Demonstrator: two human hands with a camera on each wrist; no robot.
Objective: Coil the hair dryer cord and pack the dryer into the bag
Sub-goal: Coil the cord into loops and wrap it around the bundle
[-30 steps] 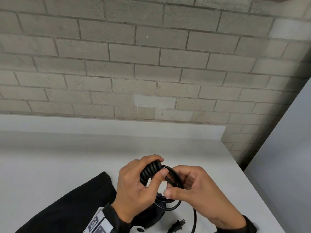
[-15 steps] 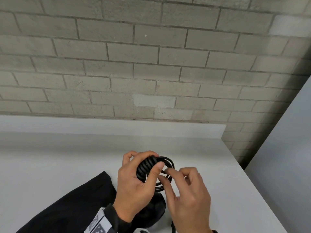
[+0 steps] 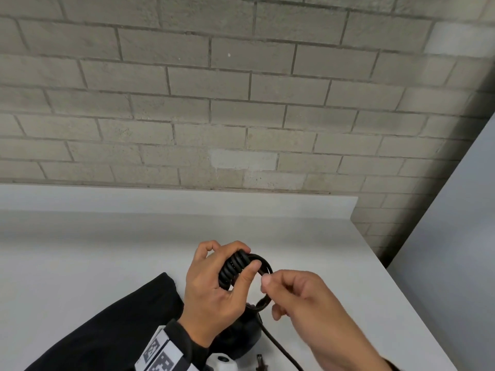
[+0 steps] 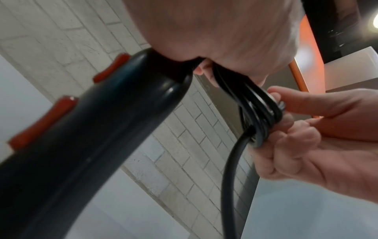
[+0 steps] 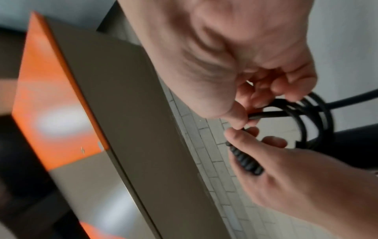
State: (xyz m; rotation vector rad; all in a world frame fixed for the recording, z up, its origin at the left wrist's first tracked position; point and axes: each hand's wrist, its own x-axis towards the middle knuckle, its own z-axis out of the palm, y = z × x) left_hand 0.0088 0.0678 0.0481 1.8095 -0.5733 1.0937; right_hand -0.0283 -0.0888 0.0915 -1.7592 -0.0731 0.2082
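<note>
My left hand (image 3: pixel 233 261) grips a bundle of black cord coils (image 3: pixel 230 271) above the white table, thumb pressed across the loops. My right hand (image 3: pixel 267 285) pinches the outer cord loop (image 3: pixel 266 266) between thumb and forefinger, just right of the bundle. The black hair dryer (image 3: pixel 241 338) hangs under my left hand; in the left wrist view its handle (image 4: pixel 92 129) carries red buttons beside the coils (image 4: pixel 259 111). The loose cord end (image 3: pixel 281 349) trails down to the plug (image 3: pixel 261 366). The black bag (image 3: pixel 107 325) lies flat at lower left, under my left forearm.
The white table (image 3: pixel 107 250) runs back to a low white ledge against a grey brick wall (image 3: pixel 241 103). Its right edge drops off beside a pale grey panel (image 3: pixel 455 236). A small white object (image 3: pixel 222 362) sits at the bottom edge.
My right hand has carried the cord round the bundle and now sits lower right, pinching the outer loop. The loops are tighter. My left hand kept its grip.
</note>
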